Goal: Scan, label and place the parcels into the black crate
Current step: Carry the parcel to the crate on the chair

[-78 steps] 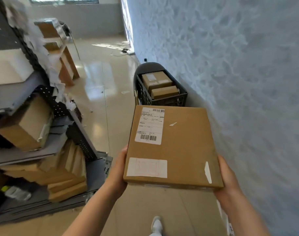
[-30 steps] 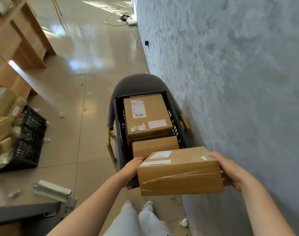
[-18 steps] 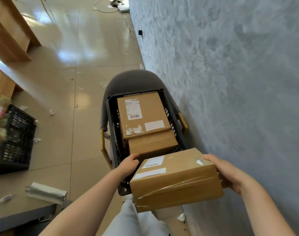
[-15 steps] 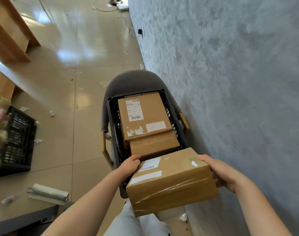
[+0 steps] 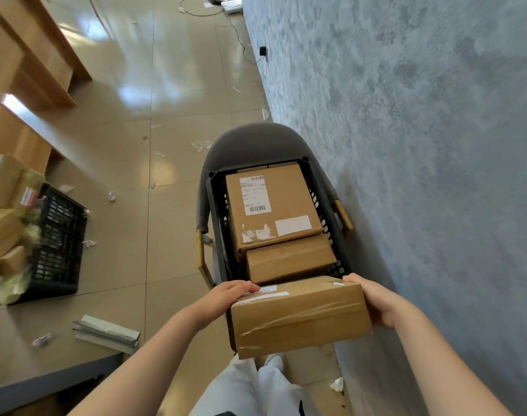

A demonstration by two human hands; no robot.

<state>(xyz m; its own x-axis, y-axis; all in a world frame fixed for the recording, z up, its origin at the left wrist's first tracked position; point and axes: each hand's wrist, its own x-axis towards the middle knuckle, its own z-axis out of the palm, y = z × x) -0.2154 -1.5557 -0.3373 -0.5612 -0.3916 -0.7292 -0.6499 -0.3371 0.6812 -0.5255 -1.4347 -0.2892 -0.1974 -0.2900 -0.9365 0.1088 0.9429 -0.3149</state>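
Note:
I hold a brown cardboard parcel (image 5: 301, 316) between both hands at the near end of the black crate (image 5: 217, 223). My left hand (image 5: 226, 298) grips its left end and my right hand (image 5: 373, 298) grips its right end. The parcel's taped side faces me and its labelled top is tipped away. The crate sits on a grey chair (image 5: 256, 142) against the wall. Inside lie a large labelled parcel (image 5: 271, 205) and a smaller parcel (image 5: 289, 259) in front of it.
A grey textured wall (image 5: 421, 145) runs along the right. Another black crate (image 5: 58, 244) with parcels beside it stands on the floor at left. A grey table edge (image 5: 46, 349) carries a folded grey strip. Paper scraps litter the tiled floor.
I walked up to the crate with the parcel. Over the last second the parcel tipped so its taped side faces me, and it sits closer to the crate's near rim.

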